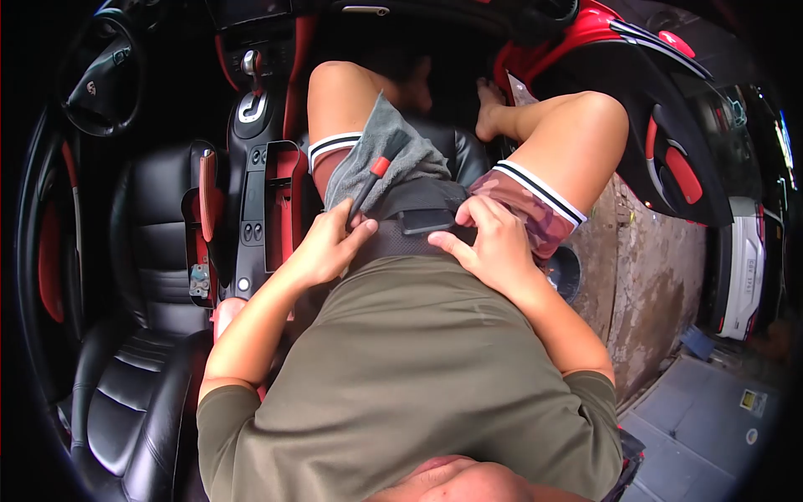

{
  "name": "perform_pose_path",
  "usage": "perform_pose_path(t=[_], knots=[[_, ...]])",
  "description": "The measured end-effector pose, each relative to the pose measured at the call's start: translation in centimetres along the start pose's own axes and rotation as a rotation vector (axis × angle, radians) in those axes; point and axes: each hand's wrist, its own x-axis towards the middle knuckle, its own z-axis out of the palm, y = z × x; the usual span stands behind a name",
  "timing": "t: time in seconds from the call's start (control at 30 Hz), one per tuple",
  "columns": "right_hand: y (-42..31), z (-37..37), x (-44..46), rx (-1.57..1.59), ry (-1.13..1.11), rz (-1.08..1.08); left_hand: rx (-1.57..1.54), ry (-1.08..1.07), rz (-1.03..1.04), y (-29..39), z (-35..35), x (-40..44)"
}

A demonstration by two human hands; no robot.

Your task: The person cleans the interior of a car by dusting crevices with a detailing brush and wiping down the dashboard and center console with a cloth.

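My left hand (pixel 333 243) is closed round the black handle of a brush (pixel 381 167) with a red band and dark bristles, which points up and to the right. A grey cloth (pixel 407 149) is draped over my left thigh and lap, under the brush. Across my lap lies a dark grey textured part (pixel 381 243), with a smooth black rectangular piece (pixel 427 221) at its middle. My right hand (pixel 493 238) is bent at the right edge of this part, thumb and fingers around it. The fingertips' exact grip is partly hidden.
I sit in a car seat beside an open red-and-black door (pixel 669 159). To the left are the centre console (pixel 251 197) with an open red-lined compartment (pixel 284 205), a gear lever (pixel 251 63), another black seat (pixel 155 243) and a steering wheel (pixel 100 84). A dark bucket-like container (pixel 565 274) stands at right.
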Motion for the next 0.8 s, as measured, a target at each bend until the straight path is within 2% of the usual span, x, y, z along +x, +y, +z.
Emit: perform_pose_path(t=[0.07, 0.13, 0.2, 0.27, 0.4, 0.5, 0.6, 0.73, 0.77, 0.8], knots=[[0.0, -1.0, -0.7, -0.079, -0.071, -0.009, -0.126, -0.089, -0.003, -1.0, -0.6, -0.6], [-0.1, -1.5, -1.0, -0.028, -0.118, 0.033, -0.178, -0.124, 0.023, -1.1, -1.0, -0.8], [0.6, -1.6, -1.3, 0.002, -0.175, 0.003, -0.273, -0.104, 0.033, -0.6, -1.4, -1.2], [0.7, -2.0, -1.5, 0.041, -0.163, -0.057, -0.418, -0.081, 0.049, 0.0, -1.5, -1.3], [0.0, -3.4, -1.6, 0.180, -0.071, -0.227, -0.493, -0.060, 0.086, -0.9, -0.6, -0.7], [-0.1, -4.1, -2.0, 0.266, -0.217, -0.281, -0.512, -0.014, 0.130, -0.7, -0.3, -1.0], [-0.2, -3.9, -1.9, 0.591, -0.233, -0.080, -0.539, -0.012, 0.165, -0.6, -0.1, -0.9], [-2.3, -3.7, -0.8, 0.619, -0.352, 0.026, -0.622, 0.012, 0.157, -0.2, -0.4, -0.7], [-2.2, -3.0, -0.4, 0.583, -0.333, -0.129, -0.685, 0.019, 0.152, -0.4, -0.5, -0.8], [-2.5, -2.7, -0.1, 0.582, -0.342, -0.136, -0.745, 0.023, 0.142, -0.7, -0.5, -1.0]])
